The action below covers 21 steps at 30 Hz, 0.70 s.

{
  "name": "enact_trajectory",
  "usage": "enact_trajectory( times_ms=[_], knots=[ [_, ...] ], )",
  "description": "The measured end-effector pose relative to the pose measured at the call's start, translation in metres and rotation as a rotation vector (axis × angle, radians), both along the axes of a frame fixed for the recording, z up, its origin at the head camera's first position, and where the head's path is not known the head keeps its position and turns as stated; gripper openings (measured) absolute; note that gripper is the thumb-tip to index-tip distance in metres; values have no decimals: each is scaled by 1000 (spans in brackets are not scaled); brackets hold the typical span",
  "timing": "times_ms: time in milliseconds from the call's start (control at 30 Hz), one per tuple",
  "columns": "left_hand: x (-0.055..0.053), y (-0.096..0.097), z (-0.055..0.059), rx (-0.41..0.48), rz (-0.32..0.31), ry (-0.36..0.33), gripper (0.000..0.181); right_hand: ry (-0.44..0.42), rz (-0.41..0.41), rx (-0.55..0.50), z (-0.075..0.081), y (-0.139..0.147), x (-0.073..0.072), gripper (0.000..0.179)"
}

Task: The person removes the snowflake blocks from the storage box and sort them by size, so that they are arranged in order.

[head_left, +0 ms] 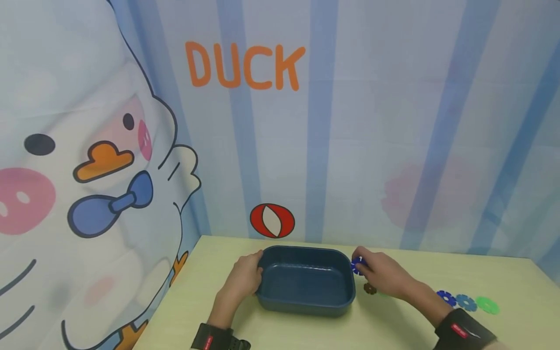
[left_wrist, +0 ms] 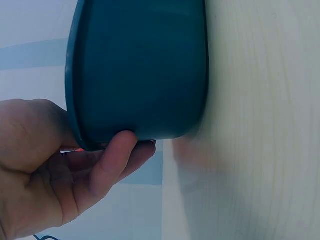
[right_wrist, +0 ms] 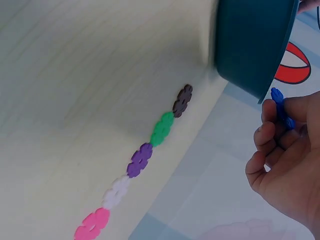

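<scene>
My left hand (head_left: 246, 273) grips the left end of a dark teal rectangular basin (head_left: 306, 308). In the left wrist view, its fingers (left_wrist: 114, 162) lie against the end wall of the basin, under the rim. Just beyond the basin's right end, my right hand (head_left: 385, 272) pinches a blue notched plastic disc (right_wrist: 278, 102) between thumb and forefinger, close to the rim. Below that hand a brown notched disc (head_left: 370, 288) lies on the table. A green disc (right_wrist: 162, 129) follows the brown one, partly hidden by the hand in the head view.
Past the green disc, the row on the pale table (head_left: 197, 291) runs on with a purple disc (right_wrist: 139, 160), a white disc (right_wrist: 116, 192) and a pink disc (right_wrist: 92, 224). Farther right lie a dark blue disc (head_left: 446, 298), a lighter blue disc (head_left: 466, 303) and a light green disc (head_left: 487, 305). A printed curtain (head_left: 358, 121) hangs behind.
</scene>
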<state>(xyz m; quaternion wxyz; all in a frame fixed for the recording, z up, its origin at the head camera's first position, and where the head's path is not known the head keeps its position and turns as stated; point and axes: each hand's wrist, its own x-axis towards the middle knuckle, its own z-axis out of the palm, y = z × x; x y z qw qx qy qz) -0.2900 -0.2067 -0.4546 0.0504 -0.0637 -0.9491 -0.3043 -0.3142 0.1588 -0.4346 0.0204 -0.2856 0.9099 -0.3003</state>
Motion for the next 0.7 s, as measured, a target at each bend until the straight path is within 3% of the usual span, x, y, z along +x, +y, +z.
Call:
enact_trajectory(
  times_ms=[200, 467, 700],
  knots=[
    [-1, 1, 0, -49, 10, 24, 50, 61, -35, 68, -3, 16, 1, 10],
    [1, 0, 0, -46, 6, 36, 48, -78, -82, 19, -13, 43, 5, 13],
    [0, 0, -1, -50, 4, 41, 48, -30, -117, 62, -24, 66, 3, 18]
  ],
)
